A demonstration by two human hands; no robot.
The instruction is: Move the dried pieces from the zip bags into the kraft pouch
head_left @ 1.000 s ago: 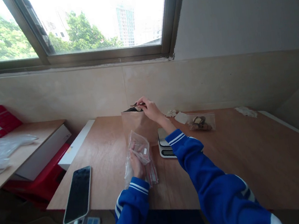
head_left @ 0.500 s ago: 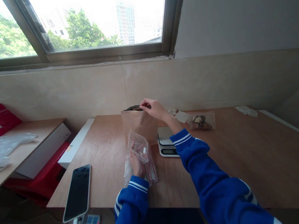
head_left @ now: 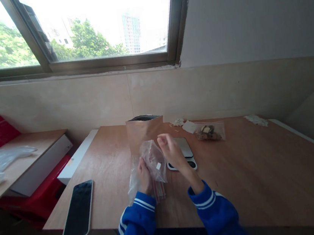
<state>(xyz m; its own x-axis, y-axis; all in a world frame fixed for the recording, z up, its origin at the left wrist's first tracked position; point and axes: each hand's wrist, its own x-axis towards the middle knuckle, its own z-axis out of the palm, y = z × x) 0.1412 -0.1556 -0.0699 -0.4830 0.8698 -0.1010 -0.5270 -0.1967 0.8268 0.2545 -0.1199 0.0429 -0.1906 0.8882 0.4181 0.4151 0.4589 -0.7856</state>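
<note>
The left hand (head_left: 144, 176) grips a clear zip bag (head_left: 153, 160) upright, its mouth at the right hand (head_left: 172, 151), whose loosely curled fingers hold nothing visible. Beyond both hands stands the open kraft pouch (head_left: 145, 132); the bag looks nearly empty, so filling has barely begun.

Your phone (head_left: 77, 212) overhangs the table's (head_left: 252, 174) near-left edge. A filled clear pouch (head_left: 209, 131) lies far right, by paper scraps (head_left: 189, 125).
</note>
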